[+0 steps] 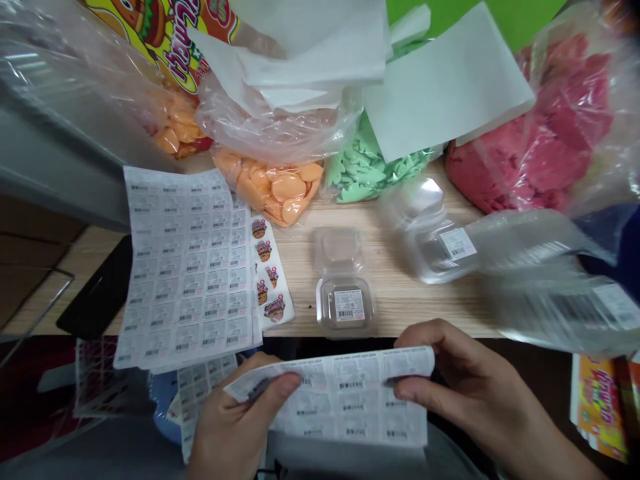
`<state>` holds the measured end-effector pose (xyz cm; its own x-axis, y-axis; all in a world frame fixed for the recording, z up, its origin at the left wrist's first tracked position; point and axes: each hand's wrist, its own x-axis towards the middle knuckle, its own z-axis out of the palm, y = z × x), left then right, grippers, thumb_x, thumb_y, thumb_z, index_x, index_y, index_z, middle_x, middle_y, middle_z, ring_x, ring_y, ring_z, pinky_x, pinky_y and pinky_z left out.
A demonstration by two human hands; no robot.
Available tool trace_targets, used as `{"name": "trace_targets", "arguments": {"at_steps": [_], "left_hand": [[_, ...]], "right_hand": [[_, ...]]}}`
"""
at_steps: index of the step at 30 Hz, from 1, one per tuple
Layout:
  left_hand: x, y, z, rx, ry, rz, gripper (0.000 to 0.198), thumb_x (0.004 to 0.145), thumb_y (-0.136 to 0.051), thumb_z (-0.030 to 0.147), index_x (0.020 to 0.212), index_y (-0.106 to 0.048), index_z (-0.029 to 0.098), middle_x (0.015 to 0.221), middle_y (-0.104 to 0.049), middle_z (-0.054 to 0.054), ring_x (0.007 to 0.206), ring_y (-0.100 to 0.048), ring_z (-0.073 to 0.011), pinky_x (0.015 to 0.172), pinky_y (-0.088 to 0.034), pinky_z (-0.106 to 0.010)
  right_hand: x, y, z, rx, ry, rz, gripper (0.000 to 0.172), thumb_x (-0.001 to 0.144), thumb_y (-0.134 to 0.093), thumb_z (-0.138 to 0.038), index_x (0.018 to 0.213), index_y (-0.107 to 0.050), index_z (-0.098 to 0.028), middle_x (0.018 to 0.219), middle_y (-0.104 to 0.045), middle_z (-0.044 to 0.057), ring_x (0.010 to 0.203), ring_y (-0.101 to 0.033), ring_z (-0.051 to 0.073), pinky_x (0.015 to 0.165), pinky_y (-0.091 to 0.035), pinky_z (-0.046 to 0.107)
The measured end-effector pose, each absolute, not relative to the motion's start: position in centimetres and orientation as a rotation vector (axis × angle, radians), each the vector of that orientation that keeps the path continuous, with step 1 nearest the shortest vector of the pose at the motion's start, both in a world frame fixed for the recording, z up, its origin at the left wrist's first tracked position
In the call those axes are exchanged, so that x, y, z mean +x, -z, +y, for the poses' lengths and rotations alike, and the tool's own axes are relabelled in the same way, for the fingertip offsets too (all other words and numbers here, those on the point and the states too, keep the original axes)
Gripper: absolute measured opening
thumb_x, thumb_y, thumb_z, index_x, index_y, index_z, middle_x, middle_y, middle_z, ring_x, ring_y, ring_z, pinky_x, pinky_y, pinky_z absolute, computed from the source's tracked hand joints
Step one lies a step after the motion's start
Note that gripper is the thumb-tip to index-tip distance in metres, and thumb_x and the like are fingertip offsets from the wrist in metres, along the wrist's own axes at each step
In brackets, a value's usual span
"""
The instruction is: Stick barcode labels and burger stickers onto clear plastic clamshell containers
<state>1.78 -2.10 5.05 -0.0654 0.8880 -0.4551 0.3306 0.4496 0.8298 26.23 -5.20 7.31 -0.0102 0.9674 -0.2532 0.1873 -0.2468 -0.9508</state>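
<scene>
A sheet of barcode labels (350, 400) is held in front of the table edge, its top bent over. My left hand (240, 413) grips its left end, thumb on the printed face. At the right end, my right hand (450, 387) pinches the folded edge between thumb and fingers. Just beyond the sheet, an open clear plastic box (345, 303) lies on the table with one such label stuck in it. Stacked label sheets (187, 267) lie to the left, over a sheet of round cartoon stickers (273, 307).
Bags of orange pieces (287, 190), green pieces (365, 167) and pink pieces (545, 147) line the back. More clear boxes (443, 250) are on the right. A black phone (97, 293) lies at left; loose label sheets (203, 380) hang below the edge.
</scene>
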Motion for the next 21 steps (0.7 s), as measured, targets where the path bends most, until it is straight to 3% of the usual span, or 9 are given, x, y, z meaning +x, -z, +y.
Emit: {"name": "trace_targets", "arguments": {"at_steps": [2, 5, 8, 10, 11, 14, 18, 21], "left_hand": [[1.7, -5.0, -2.2, 1.026, -0.677, 1.563, 0.033, 0.063, -0.075, 0.050, 0.055, -0.070, 0.019, 0.050, -0.062, 0.001, 0.048, -0.055, -0.0124, 0.046, -0.046, -0.018], [1.5, -5.2, -1.9, 0.834, -0.703, 1.336, 0.036, 0.061, -0.075, 0.056, 0.076, -0.075, 0.024, 0.067, -0.072, -0.001, 0.055, -0.064, -0.0168, 0.049, -0.052, -0.022], [1.5, -5.7, -1.5, 0.976, -0.632, 1.185, 0.018, 0.067, -0.077, 0.041, 0.081, -0.076, 0.030, 0.080, -0.077, -0.002, 0.075, -0.072, -0.0215, 0.066, -0.057, -0.025], [1.6, -6.0, -1.6, 1.165, -0.627, 1.230, 0.003, 0.072, -0.073, 0.028, 0.072, -0.076, 0.030, 0.076, -0.077, 0.000, 0.078, -0.072, -0.0187, 0.072, -0.055, -0.021], [1.7, -6.1, -1.7, 1.225, -0.646, 1.283, 0.007, 0.072, -0.073, 0.026, 0.069, -0.075, 0.031, 0.074, -0.077, 0.002, 0.076, -0.072, -0.0173, 0.071, -0.055, -0.019], [2.0, -6.3, -2.1, 1.342, -0.672, 1.494, 0.004, 0.070, -0.073, 0.030, 0.066, -0.074, 0.031, 0.068, -0.075, 0.004, 0.064, -0.070, -0.0144, 0.060, -0.053, -0.014], [2.2, -6.2, -2.3, 1.437, -0.580, 1.698, 0.016, 0.068, -0.070, 0.039, 0.059, -0.069, 0.027, 0.054, -0.067, 0.005, 0.052, -0.062, -0.0126, 0.050, -0.048, -0.014], [2.4, -6.0, -2.1, 1.313, -0.511, 1.789, 0.025, 0.069, -0.065, 0.044, 0.054, -0.064, 0.023, 0.046, -0.057, 0.006, 0.045, -0.053, -0.0111, 0.044, -0.041, -0.016]], "right_hand": [[25.9, -7.2, -5.3, -1.462, -1.335, -1.184, 0.024, 0.071, -0.075, -0.022, 0.089, -0.061, -0.028, 0.067, -0.067, -0.008, 0.058, -0.065, 0.008, 0.052, -0.052, 0.014], [26.1, -6.6, -5.5, -1.458, -1.232, -1.250, 0.046, 0.071, -0.076, -0.025, 0.111, -0.057, -0.038, 0.073, -0.069, -0.008, 0.061, -0.068, 0.009, 0.056, -0.054, 0.014], [26.7, -6.5, -5.6, -1.540, -1.106, -1.425, 0.059, 0.071, -0.076, -0.029, 0.123, -0.050, -0.041, 0.085, -0.070, -0.005, 0.061, -0.067, 0.009, 0.055, -0.054, 0.015], [27.0, -6.8, -5.4, -1.500, -1.020, -1.565, 0.049, 0.073, -0.074, -0.027, 0.118, -0.055, -0.035, 0.085, -0.070, -0.003, 0.061, -0.067, 0.010, 0.054, -0.054, 0.015], [27.0, -7.1, -5.3, -1.458, -0.977, -1.624, 0.041, 0.076, -0.072, -0.025, 0.113, -0.058, -0.031, 0.083, -0.070, -0.002, 0.063, -0.068, 0.011, 0.055, -0.055, 0.016], [26.8, -7.7, -4.9, -1.360, -0.825, -1.771, 0.021, 0.081, -0.065, -0.016, 0.101, -0.063, -0.021, 0.079, -0.069, 0.001, 0.072, -0.067, 0.012, 0.060, -0.055, 0.017], [26.4, -7.6, -5.1, -1.319, -0.541, -1.839, 0.024, 0.084, -0.058, -0.013, 0.105, -0.064, -0.023, 0.087, -0.069, 0.003, 0.079, -0.066, 0.013, 0.071, -0.056, 0.022], [26.9, -7.3, -5.9, -1.351, -0.599, -1.658, 0.030, 0.085, -0.061, -0.034, 0.115, -0.058, -0.034, 0.091, -0.068, 0.000, 0.081, -0.066, 0.016, 0.071, -0.058, 0.025]]}}
